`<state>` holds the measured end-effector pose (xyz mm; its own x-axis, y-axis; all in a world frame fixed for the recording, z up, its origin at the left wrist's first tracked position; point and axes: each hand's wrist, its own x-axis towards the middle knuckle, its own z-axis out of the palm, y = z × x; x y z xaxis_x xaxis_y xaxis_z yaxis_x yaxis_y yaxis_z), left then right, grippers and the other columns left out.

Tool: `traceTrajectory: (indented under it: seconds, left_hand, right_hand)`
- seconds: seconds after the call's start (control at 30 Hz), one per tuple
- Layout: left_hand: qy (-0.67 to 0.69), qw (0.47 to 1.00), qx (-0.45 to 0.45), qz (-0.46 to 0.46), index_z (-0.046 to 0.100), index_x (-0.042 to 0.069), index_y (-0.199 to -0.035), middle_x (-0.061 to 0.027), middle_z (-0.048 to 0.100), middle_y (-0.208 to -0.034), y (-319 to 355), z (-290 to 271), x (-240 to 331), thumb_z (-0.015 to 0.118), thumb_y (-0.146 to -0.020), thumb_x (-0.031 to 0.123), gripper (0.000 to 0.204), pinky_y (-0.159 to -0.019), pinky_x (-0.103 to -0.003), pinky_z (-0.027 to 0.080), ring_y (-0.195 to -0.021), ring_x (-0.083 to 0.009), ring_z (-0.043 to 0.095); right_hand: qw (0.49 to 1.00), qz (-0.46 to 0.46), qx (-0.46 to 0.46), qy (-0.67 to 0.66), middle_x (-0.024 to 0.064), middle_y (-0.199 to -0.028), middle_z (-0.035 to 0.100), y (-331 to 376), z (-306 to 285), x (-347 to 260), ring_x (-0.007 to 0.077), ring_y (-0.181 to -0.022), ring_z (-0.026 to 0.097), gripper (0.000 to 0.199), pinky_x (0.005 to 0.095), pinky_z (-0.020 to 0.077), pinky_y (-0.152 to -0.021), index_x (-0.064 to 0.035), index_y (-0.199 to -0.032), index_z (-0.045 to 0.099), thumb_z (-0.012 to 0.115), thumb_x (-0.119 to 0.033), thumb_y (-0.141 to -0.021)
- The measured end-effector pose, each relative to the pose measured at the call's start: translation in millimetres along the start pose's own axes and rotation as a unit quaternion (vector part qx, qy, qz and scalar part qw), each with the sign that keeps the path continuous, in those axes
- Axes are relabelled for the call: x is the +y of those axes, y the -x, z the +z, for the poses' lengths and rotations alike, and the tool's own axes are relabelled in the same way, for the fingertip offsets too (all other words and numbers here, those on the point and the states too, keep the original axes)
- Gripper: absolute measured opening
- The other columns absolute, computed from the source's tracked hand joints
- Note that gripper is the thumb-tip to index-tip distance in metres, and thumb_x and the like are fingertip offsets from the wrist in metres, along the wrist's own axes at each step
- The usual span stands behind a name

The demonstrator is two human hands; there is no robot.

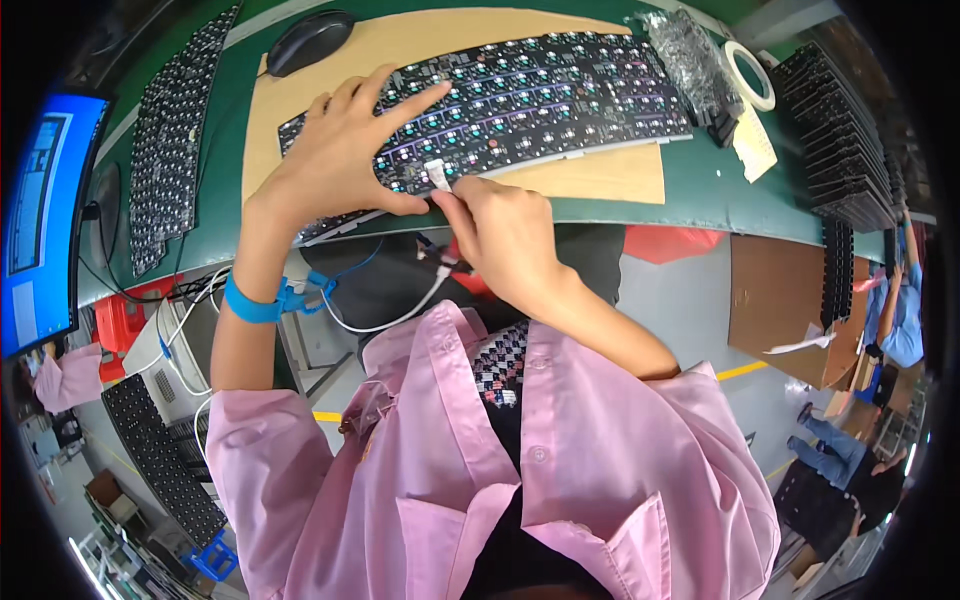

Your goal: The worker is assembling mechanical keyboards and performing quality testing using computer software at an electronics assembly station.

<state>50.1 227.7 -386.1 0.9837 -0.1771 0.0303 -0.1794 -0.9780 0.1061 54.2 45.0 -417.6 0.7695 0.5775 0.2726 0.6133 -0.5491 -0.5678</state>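
A keyboard circuit board (pixel 540 100), black with rows of small components and a pale lower edge, lies slightly tilted in front of me. My left hand (pixel 340 150) rests over its left part, fingers spread across the board and thumb along the near edge. At that near edge my right hand (pixel 505 230) is closed in a pinch at the lower end of a small white piece (pixel 437 174), perhaps a connector or label. The piece lies against the board between my thumbs. My fingers hide its lower end. A blue wrist strap (pixel 252 303) circles my left wrist.
Tan board (pixel 610 178) lies under the circuit board on the green table (pixel 760 205). A black mouse (pixel 312 42), another circuit board (pixel 180 140), a tape roll (pixel 750 75), clear plastic wrap (pixel 685 60) and stacked boards (pixel 835 140) surround it. A monitor (pixel 45 220) stands left; cables hang below.
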Motion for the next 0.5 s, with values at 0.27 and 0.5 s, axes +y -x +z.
traceTrajectory:
  seconds: [0.27,0.5]
  left_hand:
    - [0.022,0.999,-0.038,-0.004,0.032,0.034,-0.131,-0.012,0.032,-0.133,5,-9,-13,0.076,-0.051,0.037,0.092,-0.098,-0.04,0.029,-0.117,-0.0323,0.036]
    - [0.061,0.993,0.034,0.096,0.034,0.031,-0.131,-0.0138,0.035,-0.132,-39,-32,19,0.073,-0.055,0.041,0.086,-0.098,-0.038,0.03,-0.118,-0.0307,0.037]
  right_hand:
    - [0.922,-0.019,0.077,-0.38,0.0054,-0.071,0.055,29,-61,47,0.0165,-0.062,0.052,0.004,0.0251,0.0411,-0.059,-0.0064,-0.072,0.057,0.059,-0.003,-0.07]
    - [0.765,0.163,0.147,-0.605,0.0093,-0.081,0.053,11,-140,179,0.0105,-0.065,0.045,0.022,0.0178,0.036,-0.06,0.0063,-0.099,0.055,0.043,-0.006,-0.085]
